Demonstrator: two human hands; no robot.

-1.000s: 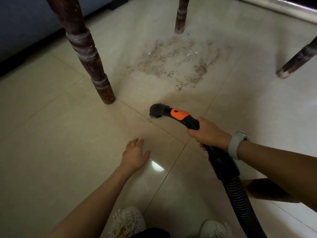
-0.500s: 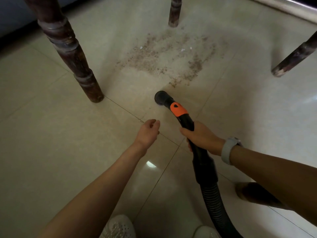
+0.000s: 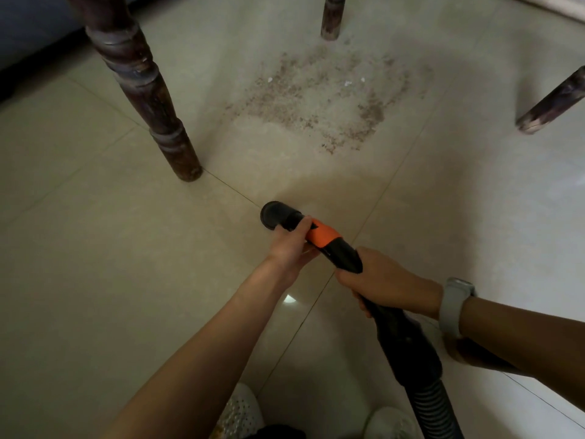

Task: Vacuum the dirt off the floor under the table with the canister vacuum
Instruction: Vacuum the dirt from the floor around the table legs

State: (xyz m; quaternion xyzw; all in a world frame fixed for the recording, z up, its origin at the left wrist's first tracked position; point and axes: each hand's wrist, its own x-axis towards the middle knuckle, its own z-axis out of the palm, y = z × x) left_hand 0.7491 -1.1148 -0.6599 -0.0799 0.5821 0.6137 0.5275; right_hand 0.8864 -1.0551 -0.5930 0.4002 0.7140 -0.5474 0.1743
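Observation:
A black vacuum hose with an orange collar runs from the lower right to a round black nozzle just above the floor at centre. My left hand grips the hose right behind the nozzle, at the orange collar. My right hand grips the black handle part further back; a grey watch sits on that wrist. A patch of brown dirt with a few white specks lies on the beige tiles beyond the nozzle, between the table legs.
A dark turned table leg stands left of the dirt, a second leg behind it and a third at the right. A dark blue piece of furniture fills the upper left. My white shoes show at the bottom.
My left hand has risen off the floor and taken hold of the hose behind the nozzle. The nozzle has drawn back a little from the dirt patch.

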